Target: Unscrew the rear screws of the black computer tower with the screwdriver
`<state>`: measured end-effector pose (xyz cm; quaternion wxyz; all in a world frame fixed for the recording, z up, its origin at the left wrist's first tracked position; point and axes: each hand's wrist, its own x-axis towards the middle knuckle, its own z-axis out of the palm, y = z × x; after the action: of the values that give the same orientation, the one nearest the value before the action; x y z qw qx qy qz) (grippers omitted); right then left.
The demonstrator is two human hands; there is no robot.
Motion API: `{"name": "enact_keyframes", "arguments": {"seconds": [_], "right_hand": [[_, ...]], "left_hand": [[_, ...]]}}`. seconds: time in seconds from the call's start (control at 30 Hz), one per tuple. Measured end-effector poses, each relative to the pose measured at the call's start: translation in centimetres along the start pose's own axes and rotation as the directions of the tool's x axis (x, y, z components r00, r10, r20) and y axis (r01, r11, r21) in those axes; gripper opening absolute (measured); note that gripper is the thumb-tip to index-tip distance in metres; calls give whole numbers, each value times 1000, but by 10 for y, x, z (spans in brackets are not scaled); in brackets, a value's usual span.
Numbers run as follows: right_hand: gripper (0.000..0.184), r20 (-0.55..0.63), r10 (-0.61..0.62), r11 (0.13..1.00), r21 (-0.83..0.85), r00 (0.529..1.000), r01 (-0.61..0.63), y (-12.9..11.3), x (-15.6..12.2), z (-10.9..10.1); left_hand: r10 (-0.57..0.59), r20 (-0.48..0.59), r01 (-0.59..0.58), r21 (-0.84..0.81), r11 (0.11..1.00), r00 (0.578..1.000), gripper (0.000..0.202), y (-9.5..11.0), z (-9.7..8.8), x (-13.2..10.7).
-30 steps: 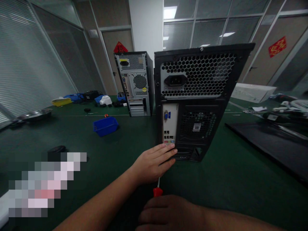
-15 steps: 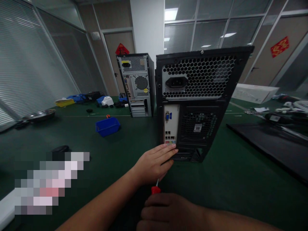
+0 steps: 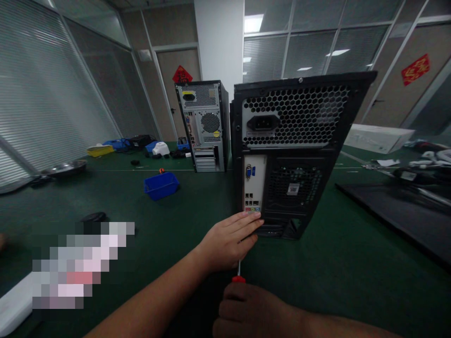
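Observation:
My left hand (image 3: 230, 239) reaches to the lower back of a black computer case (image 3: 294, 155). Its fingers are stretched out and lie near the audio ports at the foot of the port panel (image 3: 254, 185); the thumb is mostly hidden. Below it, my right hand (image 3: 246, 307) is closed around the red handle of a screwdriver (image 3: 239, 279). The metal shaft points up and away, passing behind my left hand, so the tip is hidden. The case stands upright with its honeycomb grille and power socket towards me.
A second computer case (image 3: 204, 126) stands farther back. Left of it is a blue bin (image 3: 161, 186), with a metal bowl (image 3: 64, 169) beyond. A black panel (image 3: 391, 211) lies at right, near a white box (image 3: 378, 137). Something blurred out (image 3: 84, 267) lies at lower left.
My right hand has moved slightly right and the screwdriver now stands more upright. My left hand stays at the same spot on the case. The whole view has shifted a little.

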<state>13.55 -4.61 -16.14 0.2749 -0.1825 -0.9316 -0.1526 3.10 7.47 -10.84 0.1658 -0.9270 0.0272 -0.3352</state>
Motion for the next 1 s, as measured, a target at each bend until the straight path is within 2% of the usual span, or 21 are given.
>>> {"name": "enact_keyframes", "arguments": {"seconds": [0.07,0.17,0.23,0.33,0.43,0.53,0.73,0.8,0.9,1.0], "right_hand": [[19,-75,8,1000,-9,997,-9,0,5,1],[29,-284,60,998,25,957,-55,1,16,-5],[33,-330,70,997,53,941,-56,2,22,-13],[40,-347,56,996,83,936,-29,3,26,-26],[37,-335,15,996,83,942,14,3,24,-34],[36,-297,12,996,92,955,16,2,19,-32],[38,-318,116,989,128,941,-78,-2,14,-29],[41,-315,79,991,128,946,-40,-1,12,-29],[29,-268,2,992,120,964,32,1,3,-19],[12,-200,-11,994,106,980,33,1,-7,-3]], "left_hand": [[-11,2,11,7,1000,1000,21,0,0,0],[-25,-4,25,7,1000,1000,20,1,0,0],[-22,-22,22,4,1000,1000,19,1,0,0],[-16,-27,16,-9,1000,1000,19,0,0,1],[-18,-7,18,-21,1000,1000,21,0,0,1],[-17,-7,17,-16,1000,1000,21,1,0,0],[-18,8,18,-6,1000,1000,21,1,-1,0],[-18,15,18,-10,1000,1000,21,1,-2,0],[-14,21,14,-19,1000,1000,22,1,-1,0],[-6,27,7,-22,1000,1000,22,0,0,-1]]}}
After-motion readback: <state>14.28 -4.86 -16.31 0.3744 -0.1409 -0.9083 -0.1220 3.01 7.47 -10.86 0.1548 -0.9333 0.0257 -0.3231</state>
